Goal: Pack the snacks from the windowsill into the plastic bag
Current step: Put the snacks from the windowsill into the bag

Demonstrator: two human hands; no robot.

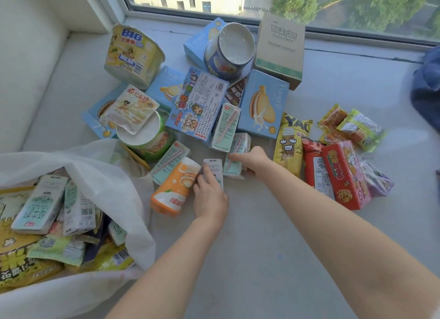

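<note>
Head view: looks down on a pale windowsill [262,235] strewn with snacks, with two bare arms reaching in from the near edge.
Landmark: an orange pack [170,190] lying on its side near the middle of the windowsill.
Left hand [209,196]: just right of the orange pack, fingers curled over a small white carton [213,167], thumb at the carton's left edge close to the pack. It grasps the carton, which lies flat on the sill.
Right hand [253,159]: further right of the orange pack and a little beyond it. It clasps a mint-green carton [234,164], fingers over the top and thumb underneath, with the carton low on the sill.
Plastic bag [114,175]: white, just left of the orange pack, mouth gaping open. Mint cartons and yellow packets lie inside.
Behind the orange pack: another mint carton [170,161] touching its far end, and beyond that a green cup [147,140].
Further behind: a blue printed box [197,104], a pale blue biscuit box [262,104], a yellow noodle bowl [133,54] on its side, a round tub [228,49] and a brown box [279,49].
Well right of the orange pack: a yellow packet [289,147], a red packet [314,166] and a red box [345,175] lying side by side.
</note>
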